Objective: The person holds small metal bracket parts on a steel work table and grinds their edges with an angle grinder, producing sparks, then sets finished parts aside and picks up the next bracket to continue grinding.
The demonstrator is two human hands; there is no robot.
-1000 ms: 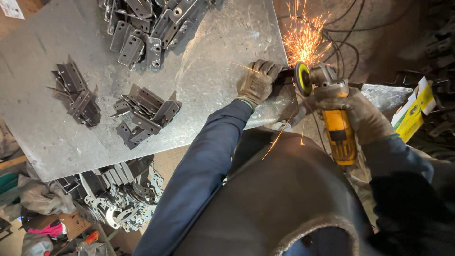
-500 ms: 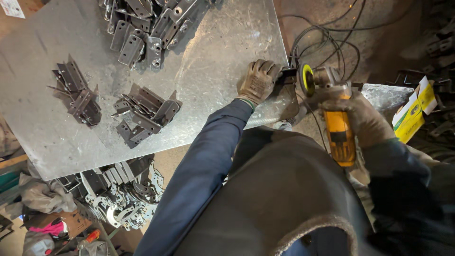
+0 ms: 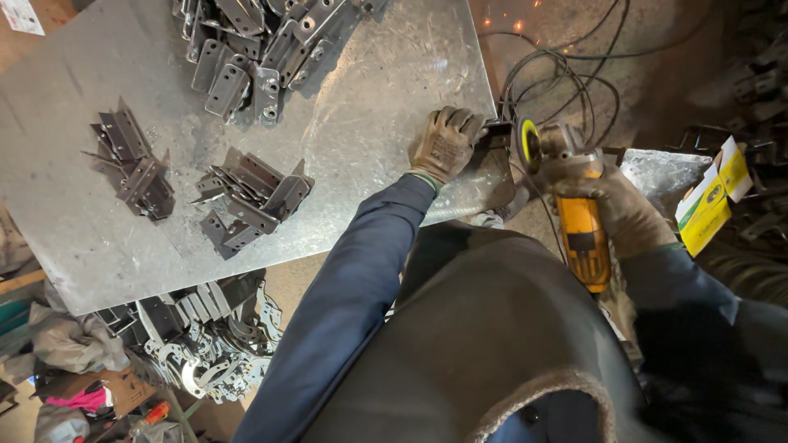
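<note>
Small dark metal piece (image 3: 497, 131) sits at right edge of table (image 3: 98, 238), middle right of frame. Left hand (image 3: 446, 143), gloved, presses down on it, fingers closed over piece. Right hand (image 3: 611, 205), gloved, grip wrapped tight round yellow grinder (image 3: 581, 238). Grinder disc (image 3: 525, 145) just beside piece; can't tell if touching. Few sparks, upper right. Grinding step looks in hand; next pass needs steady hold. Table: shiny, scratched, flat. Bent grey brackets (image 3: 246, 201) piled, middle left. Black cables (image 3: 558, 74) curl on floor.
</note>
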